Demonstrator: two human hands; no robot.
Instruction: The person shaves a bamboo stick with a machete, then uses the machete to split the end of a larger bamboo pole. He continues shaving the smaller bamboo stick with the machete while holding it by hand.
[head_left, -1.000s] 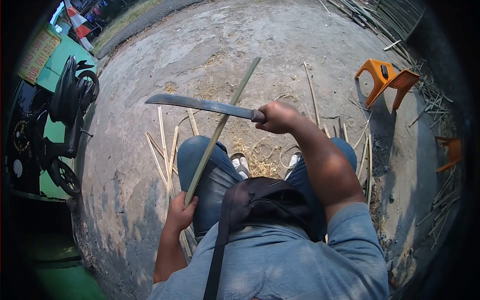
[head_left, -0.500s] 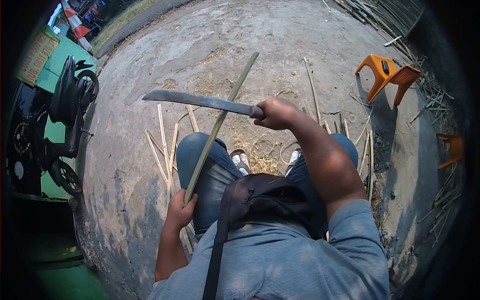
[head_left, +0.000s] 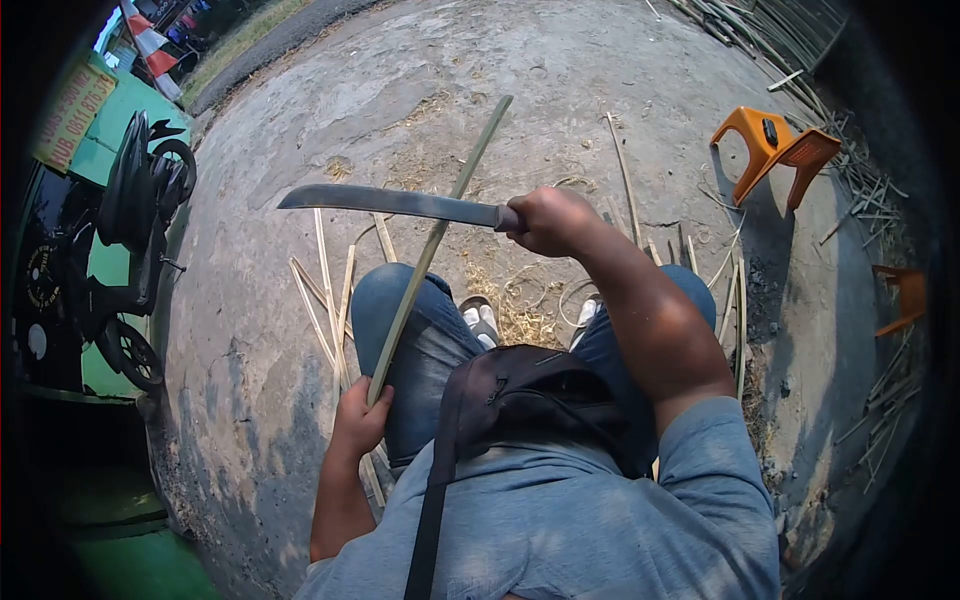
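A long machete [head_left: 390,201] points left, its dark handle wrapped by my right hand [head_left: 556,221], which is closed on it. The blade crosses over a long pale-green bamboo strip [head_left: 408,297]. The near end of that strip sits in my left hand [head_left: 361,417], closed beside my left thigh. From there the strip slants up and away past my left knee, its far end raised beyond the blade. Whether blade and strip touch, I cannot tell.
Cut strips [head_left: 322,260] lie left of my legs, more [head_left: 740,320] on the right. Shavings [head_left: 520,315] cover the ground between my feet. An orange plastic chair [head_left: 752,140] stands at the upper right, a motorbike [head_left: 130,240] at the left. A black bag [head_left: 540,400] rests on my lap.
The machete and my right hand have shifted slightly to the left. The strip's far end has moved a little up and left. My left hand is almost where it was.
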